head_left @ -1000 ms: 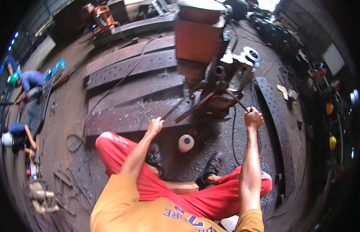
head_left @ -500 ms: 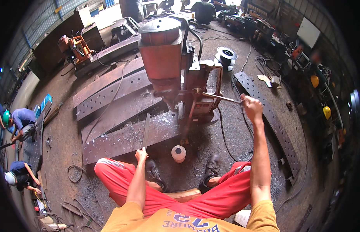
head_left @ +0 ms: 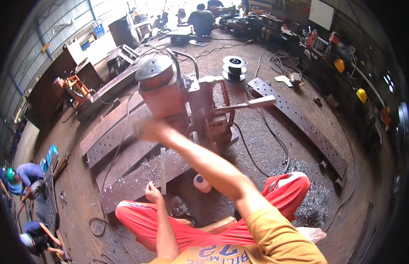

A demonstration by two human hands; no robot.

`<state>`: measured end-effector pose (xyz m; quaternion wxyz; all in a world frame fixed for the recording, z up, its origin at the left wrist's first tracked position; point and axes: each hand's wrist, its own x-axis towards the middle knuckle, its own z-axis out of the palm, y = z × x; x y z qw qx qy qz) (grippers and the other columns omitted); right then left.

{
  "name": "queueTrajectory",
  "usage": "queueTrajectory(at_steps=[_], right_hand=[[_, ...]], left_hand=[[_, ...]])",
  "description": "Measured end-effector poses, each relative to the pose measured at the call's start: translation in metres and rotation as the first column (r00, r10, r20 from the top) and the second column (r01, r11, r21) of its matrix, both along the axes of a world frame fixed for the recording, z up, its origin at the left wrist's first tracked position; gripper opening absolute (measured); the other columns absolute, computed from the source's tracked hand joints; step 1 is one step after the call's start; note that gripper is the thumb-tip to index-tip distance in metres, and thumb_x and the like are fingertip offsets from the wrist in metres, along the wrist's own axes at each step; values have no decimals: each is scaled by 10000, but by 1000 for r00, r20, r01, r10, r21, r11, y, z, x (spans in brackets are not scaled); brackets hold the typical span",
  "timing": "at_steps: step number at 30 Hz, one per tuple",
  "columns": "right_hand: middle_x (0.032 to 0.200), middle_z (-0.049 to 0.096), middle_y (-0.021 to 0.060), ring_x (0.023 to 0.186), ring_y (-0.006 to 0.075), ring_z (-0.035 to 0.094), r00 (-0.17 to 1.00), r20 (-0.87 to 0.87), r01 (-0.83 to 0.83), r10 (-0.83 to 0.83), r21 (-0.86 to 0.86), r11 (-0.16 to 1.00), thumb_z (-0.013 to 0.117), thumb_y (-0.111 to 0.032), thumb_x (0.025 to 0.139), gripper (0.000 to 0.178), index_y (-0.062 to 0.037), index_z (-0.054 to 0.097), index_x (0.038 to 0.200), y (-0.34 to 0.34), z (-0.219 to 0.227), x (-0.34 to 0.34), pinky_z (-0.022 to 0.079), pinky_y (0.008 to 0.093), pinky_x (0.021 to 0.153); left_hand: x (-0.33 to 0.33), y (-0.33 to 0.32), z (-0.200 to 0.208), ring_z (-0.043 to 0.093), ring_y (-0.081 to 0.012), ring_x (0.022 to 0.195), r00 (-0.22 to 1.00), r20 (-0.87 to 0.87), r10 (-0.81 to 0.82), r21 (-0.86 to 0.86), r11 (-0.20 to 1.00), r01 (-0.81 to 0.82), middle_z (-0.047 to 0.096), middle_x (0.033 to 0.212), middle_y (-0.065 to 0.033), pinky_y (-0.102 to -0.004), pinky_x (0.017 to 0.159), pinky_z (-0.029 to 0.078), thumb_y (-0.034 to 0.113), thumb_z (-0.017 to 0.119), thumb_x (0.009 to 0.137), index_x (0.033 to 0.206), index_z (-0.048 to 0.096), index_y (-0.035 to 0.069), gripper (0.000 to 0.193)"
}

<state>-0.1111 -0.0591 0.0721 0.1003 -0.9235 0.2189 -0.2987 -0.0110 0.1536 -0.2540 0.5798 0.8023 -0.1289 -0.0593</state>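
Observation:
A red magnetic drill (head_left: 162,99) stands over dark steel plates (head_left: 121,187) strewn with metal shavings. My right hand (head_left: 152,130) reaches across to the left side of its motor body, smeared by motion, so its fingers do not show clearly. The drill's feed lever (head_left: 261,101) sticks out to the right with no hand on it. Low on the left, my left hand (head_left: 153,192) has its fingers closed near the plate edge, a small pale bit at the fingertips. Beside it, apart from the hand, a flat metal strip (head_left: 163,174) lies across the plate.
A white bottle (head_left: 202,183) stands between my legs. To the right are a long perforated steel bar (head_left: 301,127), a cable spool (head_left: 235,68), loose cables and a heap of shavings (head_left: 314,193). Co-workers (head_left: 31,176) crouch at far left; another person (head_left: 201,21) sits at the back.
My right hand has let go of the feed lever and swung left across the drill. The lever's end sits higher. My left hand has come off the metal strip. The view has shifted.

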Motion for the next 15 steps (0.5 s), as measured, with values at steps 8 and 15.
queueTrajectory(at_steps=[8, 15], right_hand=[[743, 718, 106, 753, 300, 723, 906, -423, -87, 17, -148, 985, 711, -292, 694, 195, -100, 738, 712, -3, -206, 2, 547, 437, 670], [900, 760, 43, 880, 275, 716, 663, -746, -101, -62, -171, 980, 676, -220, 787, 156, -134, 792, 849, -41, -323, -95, 560, 431, 737]], left_hand=[[31, 13, -5, 617, -183, 770, 987, -158, -38, -88, 996, 25, 719, 917, -73, -357, 702, 470, 353, 385, 981, 1034, 762, 65, 477], [13, -7, 36, 566, -121, 848, 823, -465, -326, -339, 924, 174, 652, 1132, -31, -266, 750, 431, 398, 407, 1005, 1289, 640, 146, 446]])
